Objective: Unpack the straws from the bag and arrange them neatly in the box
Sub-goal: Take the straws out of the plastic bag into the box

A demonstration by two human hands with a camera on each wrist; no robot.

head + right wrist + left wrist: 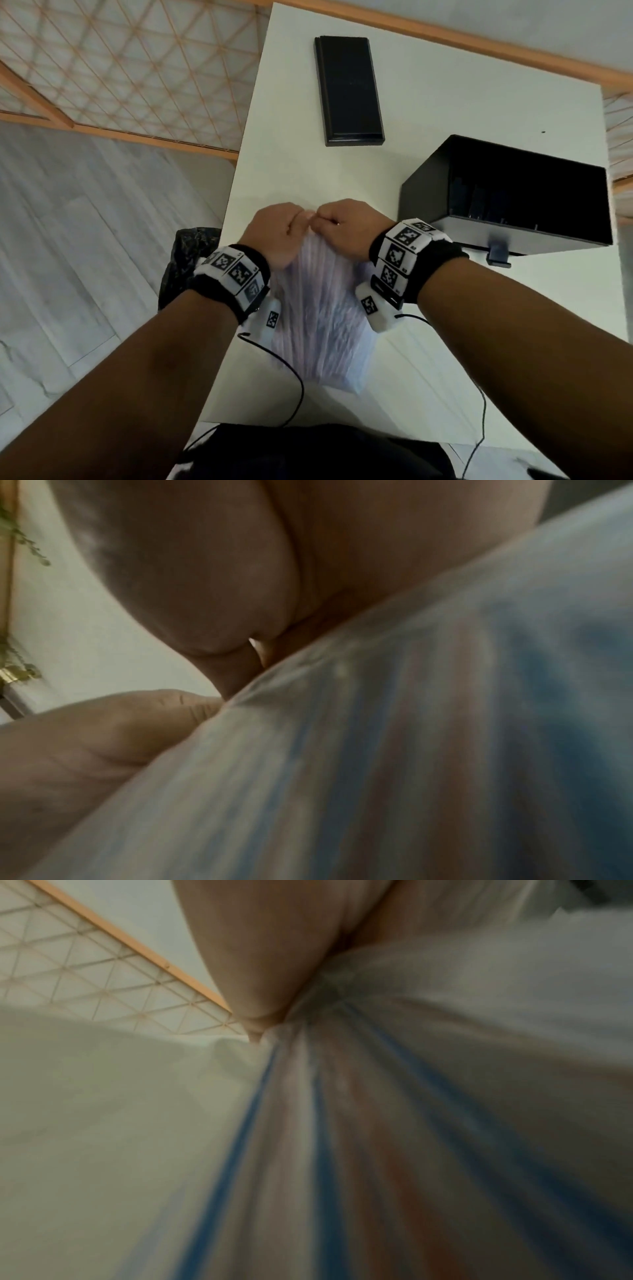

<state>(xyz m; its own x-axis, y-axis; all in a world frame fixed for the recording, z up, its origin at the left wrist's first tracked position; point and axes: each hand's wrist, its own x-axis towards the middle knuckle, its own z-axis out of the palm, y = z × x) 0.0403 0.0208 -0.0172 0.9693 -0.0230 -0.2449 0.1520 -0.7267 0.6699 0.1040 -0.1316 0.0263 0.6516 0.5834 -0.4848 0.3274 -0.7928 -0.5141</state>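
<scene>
A clear plastic bag of straws (322, 318) hangs above the near part of the white table (298, 171), its straws showing as pale blue and reddish stripes. Both hands pinch its top edge, knuckles almost touching: my left hand (274, 229) on the left, my right hand (346, 222) on the right. Blurred and very close, the striped bag (359, 1137) fills the left wrist view below my left hand (260, 961). The bag (394, 750) also fills the right wrist view under my right hand (240, 588). The open black box (513, 192) stands to the right, tipped toward me, with dividers inside.
A flat black lid (347, 90) lies at the far middle of the table. A crumpled black plastic bag (188, 263) sits off the table's left edge. Thin black cables (294, 377) trail from the wrist bands toward my body. A wooden lattice fence (120, 68) stands at the far left.
</scene>
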